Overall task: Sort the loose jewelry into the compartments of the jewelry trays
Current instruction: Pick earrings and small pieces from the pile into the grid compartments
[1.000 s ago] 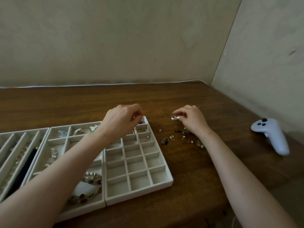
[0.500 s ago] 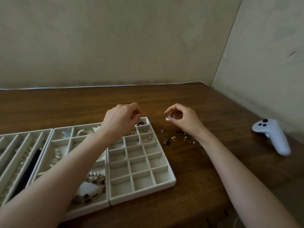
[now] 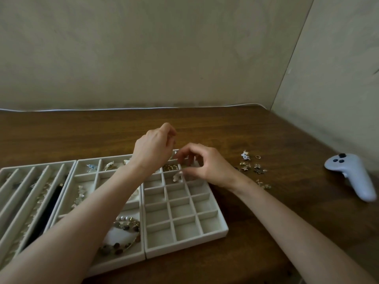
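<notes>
Your left hand (image 3: 153, 149) curled over far edge of tray (image 3: 184, 247), contents unclear. Your right hand (image 3: 209, 166) curled above tray's far cells, thumb by pale piece (image 3: 177, 177); pinch unclear. Few cells were filled; loose pile (image 3: 253, 169) lay right of tray.

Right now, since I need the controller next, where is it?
In the head view the white controller lies at the far right of the table, right of the loose jewelry pile.

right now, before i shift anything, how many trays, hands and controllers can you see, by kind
jewelry trays: 3
hands (left hand, right hand): 2
white controller: 1
total: 6
</notes>
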A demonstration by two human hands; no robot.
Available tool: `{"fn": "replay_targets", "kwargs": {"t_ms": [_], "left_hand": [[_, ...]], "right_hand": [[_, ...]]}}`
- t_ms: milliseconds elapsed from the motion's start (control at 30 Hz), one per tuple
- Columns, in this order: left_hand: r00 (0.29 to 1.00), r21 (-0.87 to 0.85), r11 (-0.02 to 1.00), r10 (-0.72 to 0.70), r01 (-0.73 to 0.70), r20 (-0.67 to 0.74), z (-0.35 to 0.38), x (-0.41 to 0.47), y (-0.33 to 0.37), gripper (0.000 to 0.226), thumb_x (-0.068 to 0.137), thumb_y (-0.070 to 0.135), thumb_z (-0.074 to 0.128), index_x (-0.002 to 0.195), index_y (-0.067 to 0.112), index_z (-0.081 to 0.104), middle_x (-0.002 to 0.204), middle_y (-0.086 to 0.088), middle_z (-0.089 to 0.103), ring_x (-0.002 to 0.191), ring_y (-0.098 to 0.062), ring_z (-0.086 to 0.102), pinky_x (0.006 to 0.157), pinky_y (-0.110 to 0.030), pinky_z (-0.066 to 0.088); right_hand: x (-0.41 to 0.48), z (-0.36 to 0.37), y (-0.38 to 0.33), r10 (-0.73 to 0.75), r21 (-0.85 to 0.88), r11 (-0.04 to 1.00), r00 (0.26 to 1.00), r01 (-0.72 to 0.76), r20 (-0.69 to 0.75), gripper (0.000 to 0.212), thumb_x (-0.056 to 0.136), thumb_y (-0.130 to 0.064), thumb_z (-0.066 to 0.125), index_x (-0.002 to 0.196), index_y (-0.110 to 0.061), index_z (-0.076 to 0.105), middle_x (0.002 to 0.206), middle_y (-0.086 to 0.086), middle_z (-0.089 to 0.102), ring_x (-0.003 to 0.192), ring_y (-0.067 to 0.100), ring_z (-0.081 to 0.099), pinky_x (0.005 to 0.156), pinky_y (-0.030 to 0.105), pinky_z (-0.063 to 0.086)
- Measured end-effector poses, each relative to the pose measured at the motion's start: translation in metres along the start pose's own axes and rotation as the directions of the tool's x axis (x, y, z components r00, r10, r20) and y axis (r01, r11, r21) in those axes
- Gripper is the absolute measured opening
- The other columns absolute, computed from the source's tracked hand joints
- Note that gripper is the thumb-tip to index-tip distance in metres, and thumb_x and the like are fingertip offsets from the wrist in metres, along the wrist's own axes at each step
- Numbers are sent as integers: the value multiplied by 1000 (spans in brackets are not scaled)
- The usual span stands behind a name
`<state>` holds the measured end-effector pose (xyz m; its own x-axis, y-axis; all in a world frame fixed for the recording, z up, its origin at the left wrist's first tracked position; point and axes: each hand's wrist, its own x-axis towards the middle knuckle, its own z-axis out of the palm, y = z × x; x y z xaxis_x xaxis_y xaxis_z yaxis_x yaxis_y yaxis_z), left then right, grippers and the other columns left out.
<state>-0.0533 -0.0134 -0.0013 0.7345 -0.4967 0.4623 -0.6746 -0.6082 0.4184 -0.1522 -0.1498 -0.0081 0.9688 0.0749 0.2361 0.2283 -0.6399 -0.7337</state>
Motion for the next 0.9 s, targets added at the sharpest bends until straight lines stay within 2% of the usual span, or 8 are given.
{"fn": "replay_targets", "kwargs": {"t_ms": [167, 267, 367, 467, 600, 700, 900], "left_hand": [[999, -13, 999, 42, -42, 21, -1, -1, 1, 18, 96, 19, 46, 111, 15, 55, 101, 1, 67, 85, -15, 61, 61, -25, 46], [997, -27, 997, 75, -74, 32, -2, -2, 4, 16, 95, 18, 46, 108, 15, 56, 99, 1, 66, 82, -14, 60, 58, -23, 43], [993, -40, 993, 110, -108, 43, -2, -4, 6, 15, 95, 18, 47, 106, 15, 58, 97, 2, 66, 81, -14, 59, 64, -29, 47], [990, -53, 991, 127, -125, 56, -2, -4, 5, 15, 95, 18, 48, 105, 15, 58, 95, 3, 67, 82, -14, 60, 68, -35, 52], [989, -51, 990, 133, -129, 71, -2, -4, 5, 14, 95, 19, 48, 104, 17, 58, 95, 5, 67, 82, -13, 61, 69, -34, 52], [986, -55, 989, 141, -136, 90, -2, -5, 6, 14, 95, 19, 48, 104, 17, 58, 95, 5, 66, 83, -13, 61, 69, -35, 53], [982, -67, 985, 166, -160, 88, -2, -5, 4, 13, 94, 18, 50, 103, 16, 59, 94, 5, 66, 81, -14, 60, 69, -38, 53]], "right_hand": [[-7, -48, 19, 108, 57, 994, 946, -95, -306, 21, 83, -18, 68, 102, -24, 64, 98, -5, 64, 90, 5, 60, 74, 16, 48], [-23, -87, 41, 230, 73, 973, 887, -219, -401, 17, 82, -18, 69, 98, -24, 66, 99, -1, 64, 92, 11, 60, 73, 17, 46], [-35, -109, 58, 327, -14, 932, 858, -361, -397, 16, 80, -13, 71, 91, -24, 67, 96, -2, 65, 90, 12, 60, 71, 18, 42], [-37, -114, 68, 383, -79, 893, 840, -443, -385, 16, 80, -9, 70, 85, -23, 68, 92, -7, 65, 89, 10, 59, 69, 19, 40], [-37, -115, 77, 466, -168, 808, 788, -564, -404, 16, 85, -8, 65, 85, -23, 68, 100, -4, 62, 102, 14, 55, 85, 31, 42], [-35, -113, 80, 487, -192, 772, 758, -606, -434, 15, 87, -11, 63, 86, -25, 68, 114, 1, 63, 114, 19, 53, 97, 38, 42], [-28, -101, 79, 486, -233, 747, 751, -623, -448, 17, 90, -13, 59, 98, -23, 69, 127, 2, 59, 124, 20, 49, 101, 40, 39]]}}
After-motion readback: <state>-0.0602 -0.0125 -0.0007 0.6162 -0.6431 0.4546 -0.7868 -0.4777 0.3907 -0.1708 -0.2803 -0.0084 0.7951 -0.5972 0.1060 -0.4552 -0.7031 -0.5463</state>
